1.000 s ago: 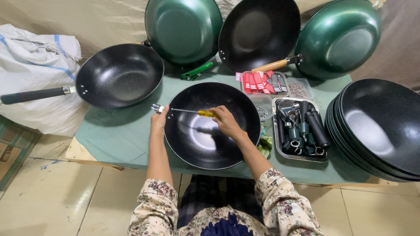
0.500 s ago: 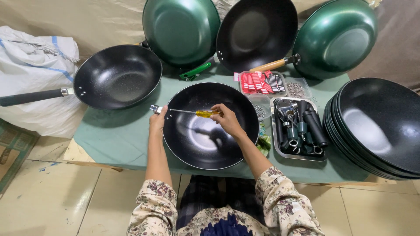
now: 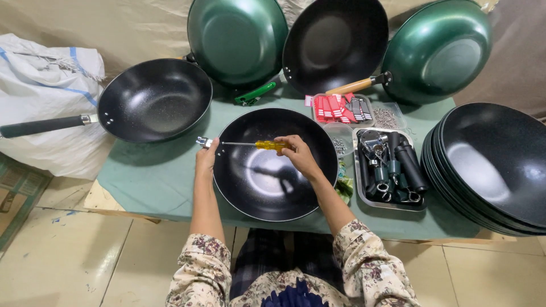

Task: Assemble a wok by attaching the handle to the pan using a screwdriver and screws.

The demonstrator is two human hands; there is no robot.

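Observation:
A black wok pan (image 3: 273,182) without a handle lies in front of me on the green table (image 3: 153,176). My left hand (image 3: 206,160) grips its left rim next to a small metal bracket (image 3: 203,141). My right hand (image 3: 296,154) holds a yellow-handled screwdriver (image 3: 267,145) level over the pan, its thin shaft pointing left with the tip at the bracket.
A finished black pan with a long handle (image 3: 151,99) sits at the left. Two green pans (image 3: 239,37) (image 3: 438,51) and a black one (image 3: 335,40) lean at the back. A stack of black pans (image 3: 495,165) stands right, beside a metal tray of parts (image 3: 389,167). A white sack (image 3: 40,102) lies far left.
Both hands and the screwdriver stay at the pan's left rim; only my view has shifted slightly.

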